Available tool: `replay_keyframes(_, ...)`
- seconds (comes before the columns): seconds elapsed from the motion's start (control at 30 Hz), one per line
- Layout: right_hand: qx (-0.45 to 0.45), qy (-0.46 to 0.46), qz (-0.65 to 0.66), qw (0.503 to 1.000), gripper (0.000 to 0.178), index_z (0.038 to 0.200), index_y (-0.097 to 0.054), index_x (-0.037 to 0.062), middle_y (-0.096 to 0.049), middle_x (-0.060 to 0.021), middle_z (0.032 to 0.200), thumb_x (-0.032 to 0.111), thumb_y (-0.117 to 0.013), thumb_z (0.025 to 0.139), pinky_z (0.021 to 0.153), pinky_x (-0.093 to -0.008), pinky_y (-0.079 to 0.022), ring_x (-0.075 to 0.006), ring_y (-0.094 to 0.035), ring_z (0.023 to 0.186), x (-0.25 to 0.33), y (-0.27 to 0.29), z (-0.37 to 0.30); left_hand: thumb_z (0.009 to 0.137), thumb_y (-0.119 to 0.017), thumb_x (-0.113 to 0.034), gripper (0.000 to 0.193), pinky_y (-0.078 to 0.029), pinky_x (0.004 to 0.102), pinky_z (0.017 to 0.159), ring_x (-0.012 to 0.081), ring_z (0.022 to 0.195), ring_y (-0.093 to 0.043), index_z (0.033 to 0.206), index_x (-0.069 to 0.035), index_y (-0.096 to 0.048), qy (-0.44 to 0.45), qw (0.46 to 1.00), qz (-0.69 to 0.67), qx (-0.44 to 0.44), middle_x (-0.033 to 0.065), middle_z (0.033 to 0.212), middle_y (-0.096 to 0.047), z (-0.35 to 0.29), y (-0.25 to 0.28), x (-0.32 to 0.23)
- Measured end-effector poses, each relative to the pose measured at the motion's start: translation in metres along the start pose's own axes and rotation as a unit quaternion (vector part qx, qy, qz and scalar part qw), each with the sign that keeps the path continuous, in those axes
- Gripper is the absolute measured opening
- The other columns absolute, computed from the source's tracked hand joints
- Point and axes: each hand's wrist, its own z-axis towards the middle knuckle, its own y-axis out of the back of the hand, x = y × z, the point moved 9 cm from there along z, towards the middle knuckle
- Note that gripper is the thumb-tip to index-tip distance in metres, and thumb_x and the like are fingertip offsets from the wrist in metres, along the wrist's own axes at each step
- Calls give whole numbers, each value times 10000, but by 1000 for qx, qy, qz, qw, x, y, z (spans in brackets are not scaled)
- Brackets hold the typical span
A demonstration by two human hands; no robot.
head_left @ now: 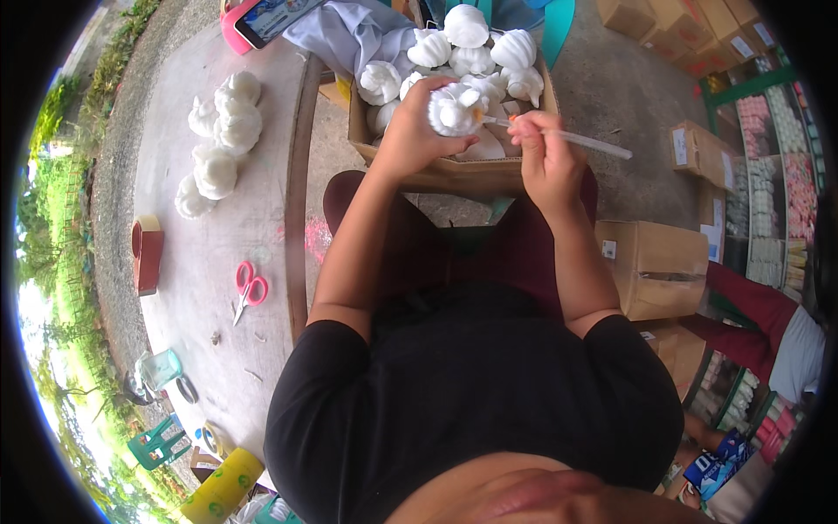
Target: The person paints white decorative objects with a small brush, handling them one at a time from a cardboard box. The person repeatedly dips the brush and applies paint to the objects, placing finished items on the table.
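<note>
Upper centre, the left hand (417, 138) grips 1 puffy white ball (452, 112), the right hand (550, 155) pinches 1 translucent stick (602, 145); upper left, at least 5 ribbed balls (236, 131).

Bulbs (467, 28) in box (454, 179) & on tbl (188, 271), L.

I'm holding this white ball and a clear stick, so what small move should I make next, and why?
Probably ease the clear stick toward the orange spot: your right hand aims its tip that way, and your left hand cups the white ball with the spot facing it. Whether they touch is hard to tell.
</note>
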Motion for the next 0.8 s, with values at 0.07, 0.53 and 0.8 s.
replay_keyframes(0.07, -4, -34, 39, 999, 61, 901, -590, -7, -651, -109, 768, 51, -602, 887, 620, -291, -512, -212, -664, 716, -3, 0, -4, 572, -864, -203, 740, -467, 360, 891, 296, 1029, -588, 1186, -21, -492, -6, 1000, 11, -8, 173, 1091, -596, 0, 2, 1)
replay_keyframes(0.53, -14, -64, 100, 993, 76, 922, -568, -7, -639, -99, 811, 67, -582, 913, 615, -266, -498, -153, -610, 669, -6, 6, -9, 554, -875, -238, 763, -473, 352, 878, 282, 1028, -593, 1182, -22, -499, 18, 1000, 16, -9, 184, 1088, -601, -3, 2, -1)
replay_keyframes(0.8, -78, 137, -43, 987, 64, 952, -537, 2, -612, -128, 826, 20, -568, 900, 650, -303, -495, -231, -611, 695, 42, 10, 5, 544, -885, -289, 806, -470, 352, 877, 270, 1015, -601, 1191, -5, -498, 67, 996, -38, 35, 191, 1074, -614, -3, -6, 10)
